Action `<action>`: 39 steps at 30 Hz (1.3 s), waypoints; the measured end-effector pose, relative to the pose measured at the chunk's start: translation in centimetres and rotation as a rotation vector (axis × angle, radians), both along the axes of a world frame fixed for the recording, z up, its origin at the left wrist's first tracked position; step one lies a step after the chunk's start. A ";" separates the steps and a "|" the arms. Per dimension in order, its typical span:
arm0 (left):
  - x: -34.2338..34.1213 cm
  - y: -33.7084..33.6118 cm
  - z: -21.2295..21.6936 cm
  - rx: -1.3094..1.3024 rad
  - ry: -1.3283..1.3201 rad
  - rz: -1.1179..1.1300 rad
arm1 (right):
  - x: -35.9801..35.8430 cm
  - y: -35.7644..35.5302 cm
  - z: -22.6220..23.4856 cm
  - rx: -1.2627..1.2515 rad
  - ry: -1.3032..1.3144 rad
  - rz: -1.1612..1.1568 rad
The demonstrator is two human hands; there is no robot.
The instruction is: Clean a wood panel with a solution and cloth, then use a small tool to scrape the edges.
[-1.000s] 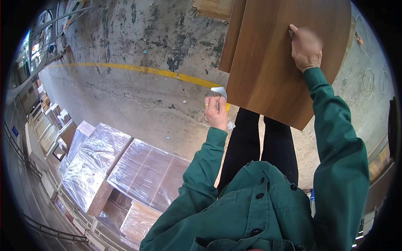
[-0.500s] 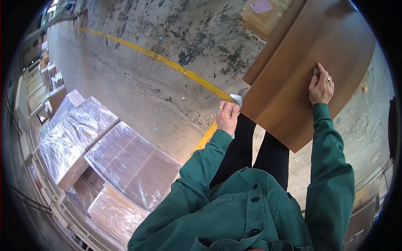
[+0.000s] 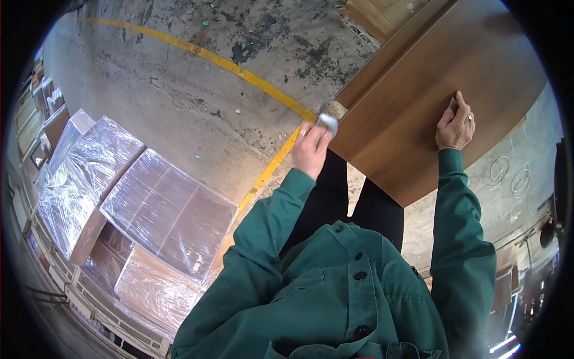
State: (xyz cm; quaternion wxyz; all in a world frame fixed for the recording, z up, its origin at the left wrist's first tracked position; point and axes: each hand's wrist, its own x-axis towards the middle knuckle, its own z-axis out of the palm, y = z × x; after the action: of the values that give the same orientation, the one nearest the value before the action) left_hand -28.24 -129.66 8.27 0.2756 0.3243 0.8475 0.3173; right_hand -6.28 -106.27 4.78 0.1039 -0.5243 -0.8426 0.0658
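Note:
A large brown wooden panel (image 3: 430,102) lies in front of me at the upper right. My left hand (image 3: 310,151) is at the panel's left edge, closed on a small pale roll of tape (image 3: 330,115) that touches that edge. Flat on the panel's surface, my right hand (image 3: 454,127) pinches a small grey piece (image 3: 452,106) under its fingertips; a ring shows on one finger. Both sleeves are green, like the jacket (image 3: 335,287) below.
Several cardboard boxes wrapped in clear film (image 3: 167,209) stand stacked at the lower left. A yellow line (image 3: 239,69) runs across the stained concrete floor (image 3: 173,102). More boards (image 3: 382,15) lie beyond the panel at the top.
The view has swung, so the panel now sits further right. My left hand has come up to the panel's edge with the roll. My right hand has stayed on the panel.

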 end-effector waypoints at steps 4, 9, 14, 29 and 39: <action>0.2 4.2 -0.1 -0.009 -0.022 -0.031 | 0.3 0.1 -0.2 -0.004 -0.019 0.000; 0.1 -1.7 0.0 -0.026 -0.133 0.047 | 0.5 -0.5 -0.2 -0.021 -0.004 0.010; -0.3 1.2 -1.0 0.024 -0.080 -0.020 | 0.0 0.4 -0.2 0.011 -0.015 0.003; -3.3 -22.9 -0.1 -0.481 -0.472 0.537 | 0.3 0.1 0.2 0.047 -0.013 0.046; -0.4 -3.1 0.6 -0.004 -0.287 0.180 | 0.3 0.2 -0.1 0.012 0.024 0.025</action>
State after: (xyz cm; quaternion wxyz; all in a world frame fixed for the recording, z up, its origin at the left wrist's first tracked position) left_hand -28.68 -132.77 8.84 0.3647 0.1980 0.8257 0.3822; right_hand -6.01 -106.09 4.70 0.1161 -0.5121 -0.8483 0.0684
